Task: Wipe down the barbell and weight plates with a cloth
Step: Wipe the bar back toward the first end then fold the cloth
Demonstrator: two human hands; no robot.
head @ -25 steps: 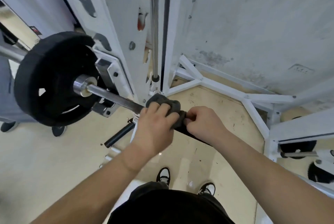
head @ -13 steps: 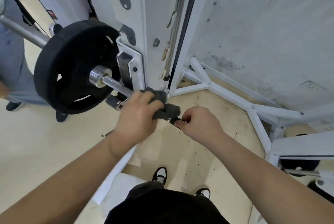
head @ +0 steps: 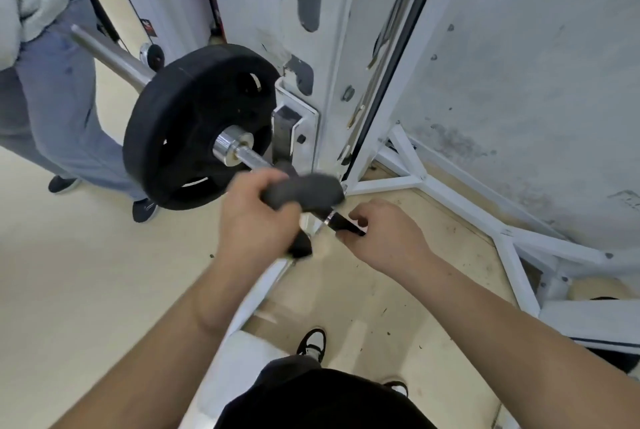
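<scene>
Lying up-left of both hands, the weight plate (head: pixel 180 137) sits on the barbell (head: pixel 242 155), whose axis runs from it down to the right hand (head: pixel 384 238), which holds the dark end. The left hand (head: pixel 256 220), nearer the plate, grips the cloth (head: pixel 304 191) around the barbell.

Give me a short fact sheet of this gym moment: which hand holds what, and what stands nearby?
left hand: grips a dark grey cloth wrapped over the bar; both are motion-blurred
right hand: pinches the black bar end nearest the camera
bar: knurled chrome steel barbell shaft, bare between cloth and plate
plate: black round weight plate on the bar, beside the white metal rack post
bystander: person in grey trousers, standing at left
</scene>
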